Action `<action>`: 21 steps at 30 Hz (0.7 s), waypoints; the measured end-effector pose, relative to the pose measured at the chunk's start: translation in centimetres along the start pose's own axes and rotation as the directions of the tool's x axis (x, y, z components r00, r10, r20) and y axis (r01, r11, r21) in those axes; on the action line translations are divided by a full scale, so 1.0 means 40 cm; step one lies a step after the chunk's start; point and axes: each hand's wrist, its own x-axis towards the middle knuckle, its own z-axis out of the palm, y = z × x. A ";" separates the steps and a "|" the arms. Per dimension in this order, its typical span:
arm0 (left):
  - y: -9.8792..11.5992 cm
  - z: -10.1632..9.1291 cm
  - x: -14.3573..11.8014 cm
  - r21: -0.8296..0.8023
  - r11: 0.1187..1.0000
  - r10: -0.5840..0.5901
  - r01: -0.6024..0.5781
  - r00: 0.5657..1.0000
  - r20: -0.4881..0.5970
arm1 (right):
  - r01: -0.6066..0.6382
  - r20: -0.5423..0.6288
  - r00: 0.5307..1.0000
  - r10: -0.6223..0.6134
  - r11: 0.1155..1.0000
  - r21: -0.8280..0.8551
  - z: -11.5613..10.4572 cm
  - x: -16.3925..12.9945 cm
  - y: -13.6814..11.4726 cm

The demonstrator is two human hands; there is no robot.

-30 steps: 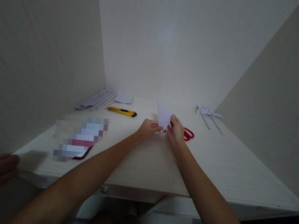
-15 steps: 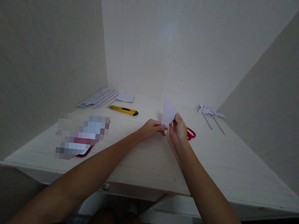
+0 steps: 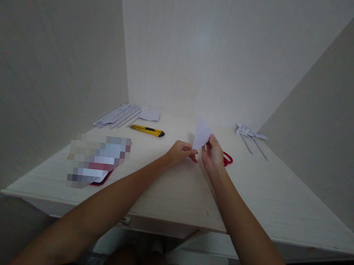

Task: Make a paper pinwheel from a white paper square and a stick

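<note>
- The worktop [image 3: 252, 199] is a pale, wood-grained slab set into a white-walled corner, and it carries everything else we see.
- Our left hand [image 3: 181, 152] reaches in from the lower left, its fingertips pinched on the lower corner of the folded paper triangle [image 3: 201, 134], just above the worktop.
- Our right hand [image 3: 214, 153] comes in from the lower right, thumb and forefinger clamped on the right edge of the same triangle; the two hands sit close together, each shut on the paper.
- That folded paper triangle is white and stands upright with its point up, held clear of the worktop near its middle.
- A blurred-out patch [image 3: 98, 160] lies on the left part of the worktop, with a dark red edge showing under it; we cannot tell what it is.
- A bundle of white rolled paper sticks [image 3: 117, 115] lies at the far left, against the wall.
- Two white paper pinwheels [image 3: 248, 132] on thin sticks lie at the far right, well apart from our hands.
- A yellow utility knife [image 3: 147, 130] lies between the sticks and our left hand.
- A small white paper sheet [image 3: 149, 115] lies just beside the sticks.
- Red scissors handles [image 3: 227, 159] peek out just behind our right hand.
</note>
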 end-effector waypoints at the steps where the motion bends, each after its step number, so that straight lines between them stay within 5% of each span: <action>1: -0.002 -0.001 0.000 0.006 1.000 0.001 -0.001 1.000 -0.001 | 0.000 -0.001 1.000 0.000 1.000 0.002 -0.001 0.001 -0.001; 15: -0.025 -0.004 -0.001 -0.052 0.995 -0.087 0.087 0.996 -0.007 | 0.043 -0.059 0.997 -0.040 0.998 0.042 -0.011 0.024 -0.025; 21: -0.022 -0.003 0.009 -0.067 0.997 0.018 -0.027 0.990 -0.143 | 0.011 -0.043 0.999 -0.006 0.994 0.112 -0.004 0.017 -0.028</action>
